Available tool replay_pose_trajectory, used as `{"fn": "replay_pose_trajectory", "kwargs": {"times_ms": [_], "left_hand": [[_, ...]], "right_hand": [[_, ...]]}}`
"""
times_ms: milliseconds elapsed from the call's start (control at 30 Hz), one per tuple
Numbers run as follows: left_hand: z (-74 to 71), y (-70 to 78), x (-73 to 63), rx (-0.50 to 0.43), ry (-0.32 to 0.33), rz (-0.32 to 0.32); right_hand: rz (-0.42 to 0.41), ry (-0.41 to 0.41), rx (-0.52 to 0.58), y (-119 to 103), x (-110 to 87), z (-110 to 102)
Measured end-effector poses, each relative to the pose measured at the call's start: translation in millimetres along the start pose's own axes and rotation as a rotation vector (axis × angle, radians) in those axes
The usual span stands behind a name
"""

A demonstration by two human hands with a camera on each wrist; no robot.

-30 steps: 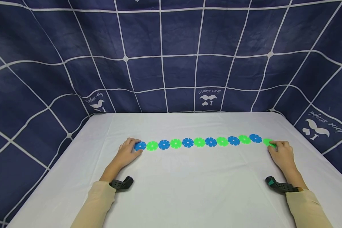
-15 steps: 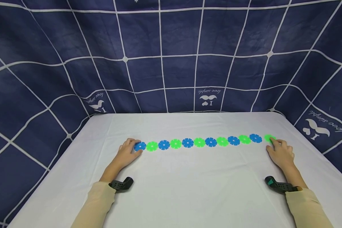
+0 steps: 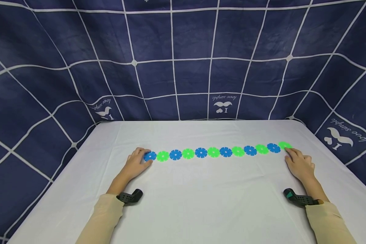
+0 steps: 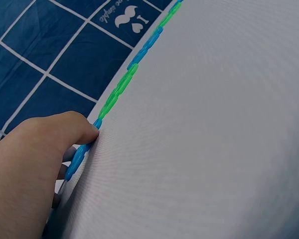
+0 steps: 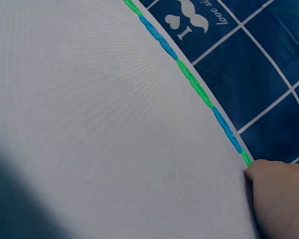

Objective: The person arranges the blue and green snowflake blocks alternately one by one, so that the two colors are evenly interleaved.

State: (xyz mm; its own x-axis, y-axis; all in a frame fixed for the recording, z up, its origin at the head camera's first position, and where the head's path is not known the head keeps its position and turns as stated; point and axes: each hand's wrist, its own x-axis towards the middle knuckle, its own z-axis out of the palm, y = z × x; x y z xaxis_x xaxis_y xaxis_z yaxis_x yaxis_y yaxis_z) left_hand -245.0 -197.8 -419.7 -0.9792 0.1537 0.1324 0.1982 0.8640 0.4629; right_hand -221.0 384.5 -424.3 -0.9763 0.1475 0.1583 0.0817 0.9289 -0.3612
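Observation:
A long row of notched plastic snowflake discs, blue and green by turns, lies across the white table. At the row's left end my left hand (image 3: 135, 164) holds the blue disc (image 3: 150, 156) between thumb and fingers. The left wrist view shows its thumb at the near edge of that blue disc (image 4: 77, 162), with fingertips on the far side. My right hand (image 3: 301, 166) has its index finger extended onto the lower right edge of the last green disc (image 3: 283, 145). That disc sits close to the upper right of the neighbouring blue disc (image 3: 273, 148). In the right wrist view, the hand partly hides the green disc (image 5: 246, 158).
The white table (image 3: 207, 200) stretches in front of the row. A dark blue gridded cloth (image 3: 192, 78) hangs behind it and at both sides. A black wrist device (image 3: 130, 196) is strapped to the left wrist, another device (image 3: 300, 200) to the right.
My right hand has slid the last green disc up and left, toward the row's end, and its fingers have shifted from gripping it to touching its edge. The left hand stays put.

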Motion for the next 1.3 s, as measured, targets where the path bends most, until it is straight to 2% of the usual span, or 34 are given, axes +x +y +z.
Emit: {"fn": "replay_pose_trajectory", "kwargs": {"times_ms": [600,1300], "left_hand": [[1.5,-1.8,-0.2,0.002,0.012,0.022],[1.4,-2.3,0.2,0.006,0.016,0.024]], "right_hand": [[-0.003,0.035,0.028,-2.1,-3.4,1.5],[0.026,0.013,0.009,-0.4,-1.5,1.2]]}}
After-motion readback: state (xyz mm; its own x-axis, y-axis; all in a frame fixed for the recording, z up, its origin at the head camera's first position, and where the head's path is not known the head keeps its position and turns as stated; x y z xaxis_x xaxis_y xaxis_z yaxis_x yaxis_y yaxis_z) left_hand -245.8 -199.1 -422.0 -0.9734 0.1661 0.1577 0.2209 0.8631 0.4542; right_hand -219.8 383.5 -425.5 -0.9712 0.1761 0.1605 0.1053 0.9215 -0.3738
